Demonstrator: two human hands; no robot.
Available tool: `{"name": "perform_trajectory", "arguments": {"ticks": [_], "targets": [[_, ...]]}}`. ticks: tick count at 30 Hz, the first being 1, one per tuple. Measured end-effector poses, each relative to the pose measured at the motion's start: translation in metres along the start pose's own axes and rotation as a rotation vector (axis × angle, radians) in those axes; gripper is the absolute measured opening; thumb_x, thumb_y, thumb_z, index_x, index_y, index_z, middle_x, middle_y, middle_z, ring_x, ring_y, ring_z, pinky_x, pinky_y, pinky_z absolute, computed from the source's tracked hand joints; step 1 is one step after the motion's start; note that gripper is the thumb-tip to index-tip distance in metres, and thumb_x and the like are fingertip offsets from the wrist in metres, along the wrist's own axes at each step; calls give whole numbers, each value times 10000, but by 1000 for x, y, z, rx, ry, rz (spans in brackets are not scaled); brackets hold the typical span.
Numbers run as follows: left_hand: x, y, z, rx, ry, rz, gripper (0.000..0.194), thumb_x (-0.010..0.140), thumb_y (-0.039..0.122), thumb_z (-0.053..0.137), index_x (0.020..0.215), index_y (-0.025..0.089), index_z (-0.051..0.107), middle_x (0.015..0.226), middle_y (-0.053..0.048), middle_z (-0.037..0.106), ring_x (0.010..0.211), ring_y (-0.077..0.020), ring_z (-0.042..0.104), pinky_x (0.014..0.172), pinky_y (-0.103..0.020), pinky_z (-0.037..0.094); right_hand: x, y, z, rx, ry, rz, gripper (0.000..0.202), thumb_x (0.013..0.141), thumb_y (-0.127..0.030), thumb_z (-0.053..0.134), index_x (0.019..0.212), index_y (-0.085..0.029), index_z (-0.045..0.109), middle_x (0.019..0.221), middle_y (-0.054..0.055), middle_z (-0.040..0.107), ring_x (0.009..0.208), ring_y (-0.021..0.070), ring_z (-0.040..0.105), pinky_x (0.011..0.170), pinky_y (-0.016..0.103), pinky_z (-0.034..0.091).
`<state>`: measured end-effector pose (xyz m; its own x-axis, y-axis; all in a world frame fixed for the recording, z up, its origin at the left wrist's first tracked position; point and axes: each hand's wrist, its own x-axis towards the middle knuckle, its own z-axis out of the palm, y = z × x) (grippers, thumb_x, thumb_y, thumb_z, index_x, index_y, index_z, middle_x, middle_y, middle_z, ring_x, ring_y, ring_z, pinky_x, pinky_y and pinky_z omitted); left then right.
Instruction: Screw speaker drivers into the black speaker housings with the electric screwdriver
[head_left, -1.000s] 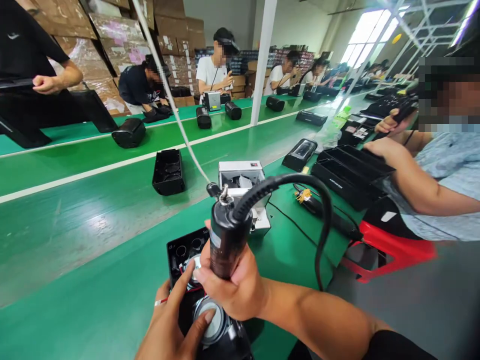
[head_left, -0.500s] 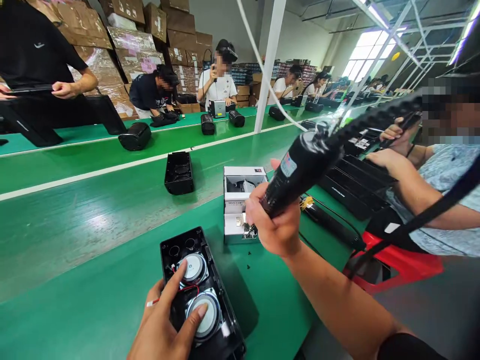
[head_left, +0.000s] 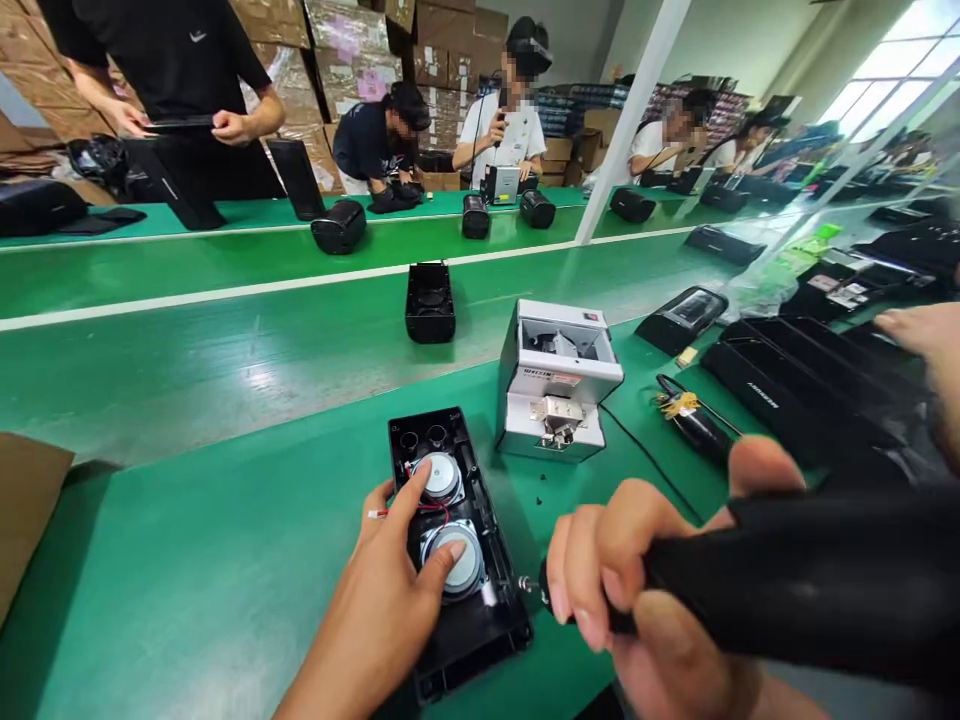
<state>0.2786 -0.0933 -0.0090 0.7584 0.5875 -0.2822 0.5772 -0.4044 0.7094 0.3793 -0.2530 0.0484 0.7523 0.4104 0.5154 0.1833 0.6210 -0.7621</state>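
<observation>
A black speaker housing [head_left: 476,640] lies face down on the green bench, its inside showing two round speaker drivers [head_left: 440,478] and red wires. My left hand [head_left: 382,600] grips it from the left, index finger on the upper driver and thumb on the lower one. In my right hand [head_left: 607,560] is a black electric screwdriver [head_left: 810,580], held nearly level. Its bit [head_left: 526,584] points left at the housing's right edge; whether it touches is unclear. Just behind stands a grey-white screw feeder [head_left: 574,365], with loose dark screws [head_left: 540,500] on the bench before it.
A second black housing [head_left: 430,310] sits on the belt beyond. Right of the feeder lie another electric screwdriver [head_left: 697,430], a cable and black speaker cases [head_left: 780,380]. A cardboard box [head_left: 26,510] is at the left edge. Co-workers stand or sit along the far side.
My right hand has swung the electric screwdriver down from above the feeder to beside the housing, bit toward it. The left hand keeps its hold. The camera view has turned left.
</observation>
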Motion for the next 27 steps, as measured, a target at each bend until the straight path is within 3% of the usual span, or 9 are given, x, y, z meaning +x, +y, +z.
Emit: {"name": "perform_trajectory", "arguments": {"ticks": [3,8,19,27], "targets": [[-1,4,-1,8,-20,-14,746,927,473,513,1630,360,292,1630,-114,309,1426,-314,525,1216,-538,399,-13,15,3,-86,-32,-47,611,1039,-313,609,1518,-525,295,728,-68,451,447,120,459,413,282,482],[-1,6,-2,7,-7,-5,745,923,436,526,1628,362,296,1621,-115,320,1418,-313,534,1218,-550,395,-19,33,-1,-74,-51,-20,565,1030,-290,596,1491,-493,341,742,-65,446,447,115,455,416,278,482],[-3,8,-2,-4,-25,-33,744,941,436,550,1631,384,277,1673,-122,276,1457,-338,506,1207,-567,406,-23,47,-7,2,-87,2,599,1022,-243,595,1504,-478,329,794,-51,476,497,117,484,473,284,513],[-2,11,-4,17,-42,-51,754,950,387,565,1636,400,250,1700,-119,233,1498,-319,467,1248,-541,358,-28,50,-6,3,-181,-85,512,1022,-226,572,1459,-406,376,786,-53,449,476,109,448,406,247,408]]}}
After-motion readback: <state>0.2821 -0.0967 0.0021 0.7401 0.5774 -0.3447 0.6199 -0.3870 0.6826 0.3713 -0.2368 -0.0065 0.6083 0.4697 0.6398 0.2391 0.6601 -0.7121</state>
